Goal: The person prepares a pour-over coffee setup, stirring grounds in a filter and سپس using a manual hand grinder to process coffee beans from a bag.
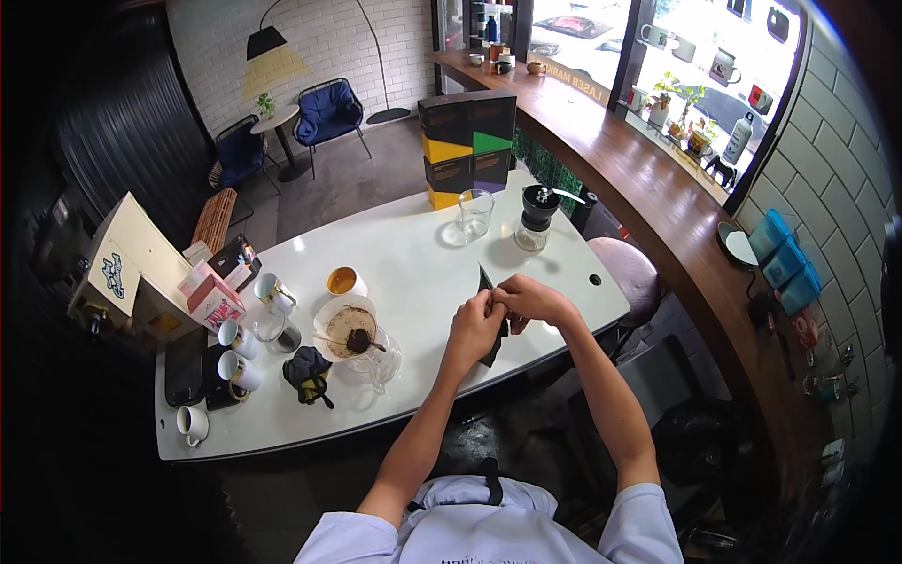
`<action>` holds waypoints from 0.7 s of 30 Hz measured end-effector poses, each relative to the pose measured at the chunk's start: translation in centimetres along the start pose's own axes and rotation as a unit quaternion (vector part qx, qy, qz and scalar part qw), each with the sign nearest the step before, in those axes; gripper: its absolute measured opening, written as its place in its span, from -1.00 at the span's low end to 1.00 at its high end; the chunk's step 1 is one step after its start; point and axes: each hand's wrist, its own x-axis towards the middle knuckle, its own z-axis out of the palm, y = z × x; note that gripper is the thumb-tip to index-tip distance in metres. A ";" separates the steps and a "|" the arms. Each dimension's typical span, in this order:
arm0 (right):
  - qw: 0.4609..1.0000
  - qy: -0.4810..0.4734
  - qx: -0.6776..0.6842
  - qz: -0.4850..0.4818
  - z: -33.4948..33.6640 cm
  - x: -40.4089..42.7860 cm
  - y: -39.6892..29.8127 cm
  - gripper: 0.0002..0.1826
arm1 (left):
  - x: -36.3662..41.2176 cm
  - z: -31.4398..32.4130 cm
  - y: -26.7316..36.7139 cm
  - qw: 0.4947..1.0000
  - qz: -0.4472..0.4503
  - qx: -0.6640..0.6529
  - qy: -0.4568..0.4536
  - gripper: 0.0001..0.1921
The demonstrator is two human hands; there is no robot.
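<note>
Over the white table's front right part, my left hand (473,328) and my right hand (530,299) meet, both with bent fingers pinching a dark flat pouch (487,357). The pouch stands edge-on between them, and my fingers hide its middle. To their left a dripper with a paper filter (341,314) holds wet coffee grounds, and a spoon rests in it. Under the dripper is a glass server (379,364). Beyond my right hand stands a hand coffee grinder (535,217) with a black top and a clear jar. An empty glass (476,213) is beside the grinder.
Behind the dripper sits a cup of brown liquid (343,281). Mugs (238,369), a dark cloth (308,374) and a glass with dark contents (277,331) crowd the left of the table (416,282). Stacked black boxes (468,141) rise at its far edge. A wooden counter (620,162) curves along the right.
</note>
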 end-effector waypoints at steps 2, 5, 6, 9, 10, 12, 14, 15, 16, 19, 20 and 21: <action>1.000 -0.007 -0.001 -0.007 -0.4 0.3 0.4 -0.61 | 0.2 0.0 0.1 1.000 -0.016 0.001 -0.009 -0.69; 0.999 -0.024 -0.012 -0.028 -0.6 0.8 1.2 -0.63 | 0.4 0.2 0.1 0.999 -0.029 0.024 -0.010 -0.67; 0.998 -0.034 -0.020 -0.042 -0.5 0.8 1.1 -0.63 | 0.2 0.2 0.0 0.999 -0.028 0.045 -0.002 -0.67; 0.994 -0.018 -0.090 -0.066 -0.7 0.5 0.9 -0.63 | 0.4 0.6 -1.0 0.998 0.031 0.048 0.006 -0.71; 0.994 -0.019 -0.090 -0.067 -0.5 0.5 0.9 -0.63 | 0.4 0.6 -1.5 0.998 0.031 0.048 0.007 -0.71; 0.993 0.015 -0.069 -0.098 0.1 0.3 1.1 -0.63 | 0.3 0.5 -2.3 0.997 0.038 -0.056 -0.022 -0.78; 0.990 0.038 -0.050 -0.125 0.9 0.4 1.5 -0.66 | 0.1 0.3 -3.0 0.996 0.056 -0.068 -0.015 -0.79; 0.988 0.049 -0.034 -0.141 1.3 0.3 1.4 -0.68 | -0.1 0.3 -3.3 0.994 0.073 -0.080 -0.009 -0.80; 0.988 0.048 -0.034 -0.143 1.7 0.3 1.5 -0.68 | -0.2 0.4 -3.6 0.994 0.073 -0.079 -0.008 -0.80; 0.979 0.102 -0.034 -0.175 2.8 0.5 1.5 -0.69 | -0.4 0.5 -3.7 0.975 0.068 -0.212 -0.014 -0.79; 0.982 0.097 -0.008 -0.161 3.0 0.4 1.4 -0.69 | -0.6 0.5 -3.5 0.961 0.046 -0.272 -0.032 -0.79; 0.984 0.092 0.018 -0.148 3.1 0.4 1.1 -0.68 | -0.8 0.2 -3.0 0.942 0.025 -0.332 -0.048 -0.78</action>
